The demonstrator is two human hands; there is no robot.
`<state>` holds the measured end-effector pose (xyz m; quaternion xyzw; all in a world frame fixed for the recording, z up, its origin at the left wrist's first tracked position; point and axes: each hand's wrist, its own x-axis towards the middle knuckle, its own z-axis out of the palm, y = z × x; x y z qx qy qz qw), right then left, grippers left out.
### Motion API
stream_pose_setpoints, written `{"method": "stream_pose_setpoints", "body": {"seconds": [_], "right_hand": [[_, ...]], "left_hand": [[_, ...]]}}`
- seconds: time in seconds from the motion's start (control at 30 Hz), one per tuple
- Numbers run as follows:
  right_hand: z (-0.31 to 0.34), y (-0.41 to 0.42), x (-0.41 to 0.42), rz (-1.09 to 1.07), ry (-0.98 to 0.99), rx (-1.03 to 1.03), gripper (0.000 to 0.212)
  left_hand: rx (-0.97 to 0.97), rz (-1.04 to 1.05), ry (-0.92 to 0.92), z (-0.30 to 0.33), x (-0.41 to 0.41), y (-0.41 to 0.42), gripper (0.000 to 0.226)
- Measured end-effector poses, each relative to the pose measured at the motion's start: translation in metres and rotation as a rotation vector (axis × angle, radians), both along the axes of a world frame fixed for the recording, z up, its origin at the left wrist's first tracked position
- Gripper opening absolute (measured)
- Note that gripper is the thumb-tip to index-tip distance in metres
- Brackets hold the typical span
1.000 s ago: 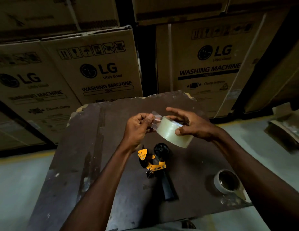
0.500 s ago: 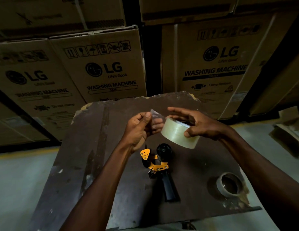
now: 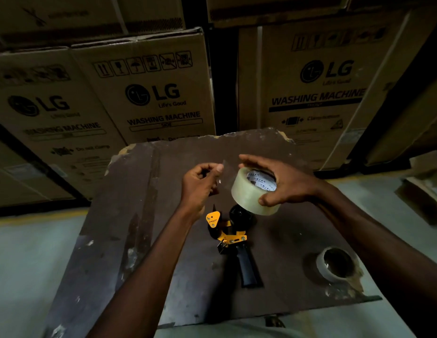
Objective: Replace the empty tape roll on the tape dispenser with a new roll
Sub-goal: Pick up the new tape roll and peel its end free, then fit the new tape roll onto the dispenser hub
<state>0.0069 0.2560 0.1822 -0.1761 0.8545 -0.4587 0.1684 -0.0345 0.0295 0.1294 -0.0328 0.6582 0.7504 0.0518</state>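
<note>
New tape roll (image 3: 251, 193): clear packing tape, full, held in the air above the table, just over the black hub of the dispenser. Printed cardboard core visible inside. Likely light to moderate in weight, rigid as a ring; outer face smooth and probably slick, sticky only on the peeled underside. Best gripped across the rim, thumb on one edge and fingers on the other, as here.

Right hand (image 3: 283, 181): curled over the roll, thumb on the near edge, fingers spread over the far rim.

Loose tape end (image 3: 222, 174): thin, transparent, floppy; prone to curling back and sticking to itself or to skin. Hard to make out in the dim light.

Left hand (image 3: 200, 184): fingers closed, thumb and forefinger pinching the loose end, drawn a short way off the roll.

Tape dispenser (image 3: 233, 236): yellow and black, lying on its side on the table, black handle pointing toward the person, hub bare. Stiff, with a probable cutting blade near the front; handle the safe hold.

Old roll (image 3: 334, 264): near-empty core, resting by the table's near right corner, well apart from the dispenser.

Table (image 3: 144, 215): dark brown board, scuffed, chipped at the far corners.

Room: dim storeroom; stacked washing machine cartons (image 3: 151, 93) behind; pale floor; torn cardboard (image 3: 424, 189) on the right.
</note>
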Motion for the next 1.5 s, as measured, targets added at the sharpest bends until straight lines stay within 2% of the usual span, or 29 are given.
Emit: {"method": "stream_pose_setpoints", "body": {"seconds": [0.17, 0.43, 0.6, 0.7, 1.0, 1.13, 1.23, 1.4, 1.5], "right_hand": [[-0.006, -0.006, -0.002, 0.007, 0.01, -0.003, 0.108], [-0.012, -0.009, -0.005, -0.003, 0.049, 0.023, 0.11], [-0.022, -0.011, -0.009, -0.008, 0.178, 0.187, 0.114], [-0.033, -0.011, -0.014, 0.0, 0.263, 0.314, 0.118], [-0.082, -0.005, -0.032, -0.002, 0.245, 0.392, 0.122], [-0.101, -0.006, -0.036, 0.005, 0.221, 0.392, 0.121], [-0.112, -0.009, -0.037, 0.005, 0.22, 0.385, 0.122], [-0.127, -0.012, -0.038, 0.012, 0.198, 0.415, 0.124], [-0.133, -0.014, -0.039, 0.023, 0.206, 0.441, 0.125]], "left_hand": [[-0.027, 0.094, -0.046, -0.005, 0.006, 0.006, 0.011], [0.01, 0.124, -0.044, -0.013, 0.002, -0.009, 0.015], [-0.021, 0.067, -0.017, -0.022, 0.003, -0.017, 0.024], [-0.054, 0.035, 0.003, -0.029, 0.005, -0.02, 0.023], [-0.303, -0.205, 0.071, -0.048, -0.008, -0.018, 0.035], [-0.451, -0.408, 0.054, -0.061, -0.019, -0.017, 0.043], [-0.488, -0.532, -0.034, -0.07, -0.018, -0.02, 0.049], [-0.55, -0.604, -0.018, -0.084, -0.012, -0.019, 0.078], [-0.598, -0.608, 0.026, -0.094, -0.013, -0.018, 0.083]]}}
